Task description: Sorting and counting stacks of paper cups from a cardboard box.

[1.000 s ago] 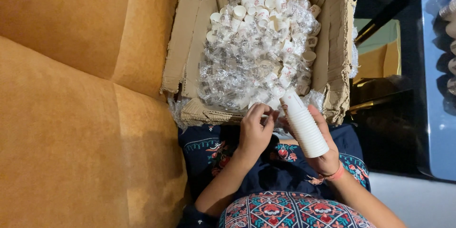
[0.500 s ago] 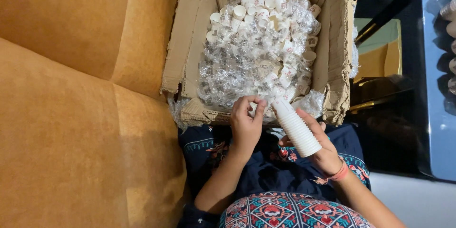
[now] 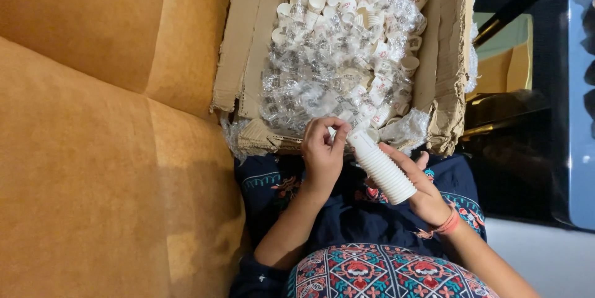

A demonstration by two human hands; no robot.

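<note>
A torn cardboard box (image 3: 443, 56) holds several small white paper cups (image 3: 347, 0) among crinkled clear plastic wrap (image 3: 316, 81). My right hand (image 3: 421, 192), with a pink band at the wrist, holds a tilted stack of white paper cups (image 3: 381, 168) just below the box's near edge. My left hand (image 3: 322, 152) is beside the stack's upper end, its fingertips pinched on a small white cup there. Both hands are over my lap, which is covered in dark patterned fabric (image 3: 372, 270).
An orange sofa (image 3: 105, 124) fills the left side, with the box resting against it. To the right are a dark glass table (image 3: 558, 87) and a yellow object (image 3: 502, 68) beneath it. Loose plastic wrap hangs over the box's near edge (image 3: 412, 130).
My left hand has slid slightly left and up along the box edge, its fingers closing at the stack's top. The stack in my right hand has barely shifted.
</note>
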